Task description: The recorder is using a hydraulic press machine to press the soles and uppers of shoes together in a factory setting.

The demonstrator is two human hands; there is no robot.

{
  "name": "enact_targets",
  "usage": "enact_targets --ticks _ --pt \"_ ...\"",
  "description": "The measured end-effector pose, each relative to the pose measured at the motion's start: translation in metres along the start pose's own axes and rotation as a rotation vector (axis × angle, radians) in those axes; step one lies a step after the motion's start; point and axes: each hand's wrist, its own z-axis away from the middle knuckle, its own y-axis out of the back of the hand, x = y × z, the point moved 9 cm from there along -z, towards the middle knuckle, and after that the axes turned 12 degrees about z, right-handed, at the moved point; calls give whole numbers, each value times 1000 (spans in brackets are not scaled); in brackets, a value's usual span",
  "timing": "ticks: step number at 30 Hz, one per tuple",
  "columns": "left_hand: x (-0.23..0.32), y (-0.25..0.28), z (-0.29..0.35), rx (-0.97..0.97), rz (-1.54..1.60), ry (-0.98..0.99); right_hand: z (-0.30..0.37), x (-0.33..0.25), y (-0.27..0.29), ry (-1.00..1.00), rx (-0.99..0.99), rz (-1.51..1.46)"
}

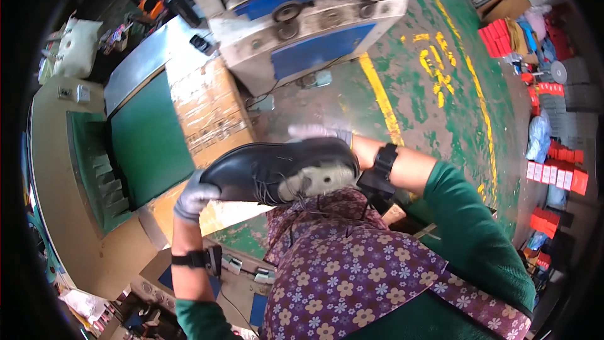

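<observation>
A black leather lace-up shoe (242,167) is held sideways in front of me, toe to the left and heel to the right. A pale grey last with round holes (321,179) fills its opening, and loose laces hang from the near side. My left hand (196,196), in a light grey glove, is closed around the toe. Behind the heel end, my gloved right hand (318,131) grips the shoe from the far side; its fingers are blurred and partly hidden by the shoe.
Left of the shoe stands a workbench with a green mat (148,141) and taped cardboard (207,104). A blue-and-white machine (314,31) is ahead. Yellow lines (384,101) cross the worn green floor. Red boxes (557,175) are stacked at the far right.
</observation>
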Motion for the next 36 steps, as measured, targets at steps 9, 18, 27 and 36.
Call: enact_targets --ticks 9,18,27,36 --pt "-18 -128 -135 16 249 -421 104 -18 48 667 -9 -272" --pt "24 -273 -169 -90 307 -298 179 -145 58 1216 332 133" --pt "117 -291 -340 -108 140 -500 267 -231 122 1154 1257 1323" --pt "220 -328 -558 324 34 -685 269 -411 248 1171 1526 1595"
